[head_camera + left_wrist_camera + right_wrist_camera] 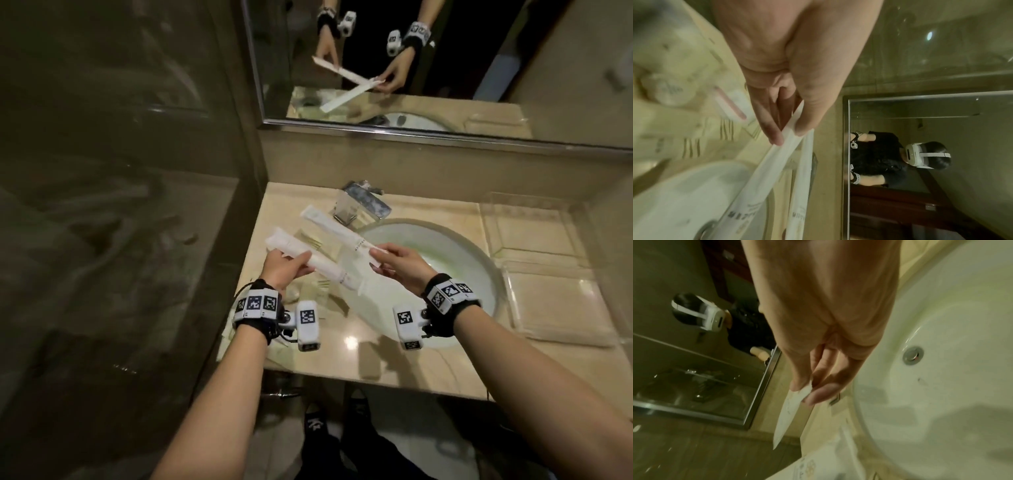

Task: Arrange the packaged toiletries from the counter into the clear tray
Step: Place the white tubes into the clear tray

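Note:
Each hand holds one long white toiletry packet above the counter's left part. My left hand (304, 263) pinches the nearer packet (329, 270) around its middle; in the left wrist view the thumb and fingers of that hand (788, 135) clamp the packet (756, 183). My right hand (376, 260) pinches the near end of the farther packet (337, 233), which points toward the faucet. The right wrist view shows that hand (802, 391) nipping the packet's (788, 417) end. The clear tray (493, 214) sits at the counter's back right, apart from both hands.
More flat packets (310, 296) lie on the beige counter under my left hand, several also in the left wrist view (690, 146). The white basin (445, 260) and chrome faucet (359, 204) lie between hands and tray. A second clear tray (513, 301) sits nearer, right. Glass wall on the left.

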`<state>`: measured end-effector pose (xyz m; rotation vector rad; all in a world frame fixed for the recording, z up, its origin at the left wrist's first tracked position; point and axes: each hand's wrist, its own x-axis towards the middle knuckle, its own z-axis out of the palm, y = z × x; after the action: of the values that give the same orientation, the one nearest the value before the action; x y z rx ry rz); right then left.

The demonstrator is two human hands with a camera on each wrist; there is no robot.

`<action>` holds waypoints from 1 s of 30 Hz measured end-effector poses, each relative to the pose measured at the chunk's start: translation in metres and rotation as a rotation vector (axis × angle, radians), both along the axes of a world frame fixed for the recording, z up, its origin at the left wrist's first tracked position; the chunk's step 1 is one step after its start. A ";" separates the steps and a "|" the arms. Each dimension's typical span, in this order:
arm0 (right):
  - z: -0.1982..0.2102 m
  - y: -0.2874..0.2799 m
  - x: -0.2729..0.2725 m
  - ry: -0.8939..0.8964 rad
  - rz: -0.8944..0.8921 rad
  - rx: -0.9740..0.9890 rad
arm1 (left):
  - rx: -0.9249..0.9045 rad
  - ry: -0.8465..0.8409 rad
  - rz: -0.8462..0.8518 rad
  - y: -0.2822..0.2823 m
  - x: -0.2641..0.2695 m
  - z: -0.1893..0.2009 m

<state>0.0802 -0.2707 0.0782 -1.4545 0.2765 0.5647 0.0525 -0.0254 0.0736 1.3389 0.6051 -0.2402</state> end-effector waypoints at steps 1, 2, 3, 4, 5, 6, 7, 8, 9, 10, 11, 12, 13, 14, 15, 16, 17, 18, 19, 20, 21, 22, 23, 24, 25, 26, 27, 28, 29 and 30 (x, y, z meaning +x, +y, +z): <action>0.002 -0.013 -0.004 -0.001 -0.017 0.000 | -0.027 0.012 -0.010 -0.010 0.003 -0.001; 0.002 -0.028 -0.008 0.001 -0.038 -0.001 | -0.048 0.018 -0.024 -0.021 0.006 -0.002; 0.003 -0.043 -0.013 0.001 -0.060 -0.003 | -0.075 0.016 -0.039 -0.033 0.009 -0.003; 0.004 -0.058 -0.018 -0.004 -0.081 -0.006 | -0.096 0.013 -0.060 -0.046 0.010 -0.002; 0.005 -0.072 -0.023 -0.008 -0.101 -0.008 | -0.120 0.010 -0.078 -0.058 0.012 -0.001; 0.007 -0.088 -0.029 -0.015 -0.124 -0.011 | -0.138 0.006 -0.100 -0.072 0.012 0.000; 0.010 -0.103 -0.035 -0.026 -0.147 -0.016 | -0.158 -0.007 -0.115 -0.084 0.013 0.001; 0.012 -0.118 -0.040 -0.035 -0.166 -0.025 | -0.178 -0.027 -0.127 -0.096 0.013 0.004; 0.015 -0.134 -0.046 -0.042 -0.180 -0.038 | -0.198 -0.047 -0.139 -0.109 0.013 0.006; 0.017 -0.151 -0.051 -0.043 -0.188 -0.050 | -0.208 -0.066 -0.160 -0.121 0.014 0.008; 0.018 -0.167 -0.057 -0.042 -0.194 -0.062 | -0.214 -0.082 -0.186 -0.134 0.015 0.010; 0.018 -0.183 -0.061 -0.041 -0.200 -0.071 | -0.210 -0.095 -0.212 -0.147 0.016 0.012; 0.018 -0.199 -0.064 -0.037 -0.201 -0.083 | -0.204 -0.106 -0.231 -0.160 0.017 0.013; 0.016 -0.215 -0.066 -0.031 -0.199 -0.094 | -0.193 -0.114 -0.250 -0.175 0.019 0.013; 0.014 -0.231 -0.067 -0.027 -0.191 -0.107 | -0.182 -0.121 -0.270 -0.190 0.020 0.013; 0.011 -0.246 -0.068 -0.023 -0.177 -0.117 | -0.171 -0.124 -0.291 -0.205 0.021 0.012; 0.009 -0.260 -0.067 -0.023 -0.156 -0.127 | -0.163 -0.124 -0.306 -0.221 0.021 0.011; 0.007 -0.275 -0.066 -0.020 -0.129 -0.133 | -0.151 -0.117 -0.311 -0.236 0.022 0.009; 0.005 -0.289 -0.065 -0.014 -0.103 -0.137 | -0.135 -0.104 -0.306 -0.250 0.023 0.006; 0.004 -0.303 -0.063 -0.009 -0.079 -0.142 | -0.116 -0.092 -0.294 -0.265 0.023 0.004; 0.003 -0.315 -0.060 -0.020 -0.051 -0.172 | -0.097 -0.085 -0.278 -0.279 0.024 0.001; 0.001 -0.328 -0.057 -0.055 -0.015 -0.247 | -0.078 -0.080 -0.265 -0.293 0.025 -0.002; 0.000 -0.340 -0.054 -0.116 0.025 -0.359 | -0.059 -0.078 -0.264 -0.307 0.025 -0.005; -0.001 -0.349 -0.050 -0.181 0.053 -0.461 | -0.043 -0.077 -0.274 -0.322 0.025 -0.007; -0.001 -0.356 -0.045 -0.232 0.072 -0.528 | -0.033 -0.080 -0.286 -0.337 0.025 -0.009; -0.001 -0.361 -0.041 -0.266 0.084 -0.554 | -0.028 -0.084 -0.298 -0.351 0.024 -0.010; -0.001 -0.365 -0.037 -0.287 0.101 -0.561 | -0.029 -0.085 -0.307 -0.366 0.023 -0.011; -0.003 -0.368 -0.032 -0.301 0.125 -0.575 | -0.035 -0.083 -0.312 -0.378 0.021 -0.011; -0.004 -0.371 -0.028 -0.306 0.159 -0.602 | -0.045 -0.081 -0.313 -0.389 0.020 -0.011; -0.007 -0.374 -0.023 -0.307 0.192 -0.632 | -0.055 -0.076 -0.308 -0.398 0.020 -0.013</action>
<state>0.0571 -0.6446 0.0715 -2.1704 0.0681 0.4122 0.0722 -0.4232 0.0609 1.3791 0.3240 -0.4504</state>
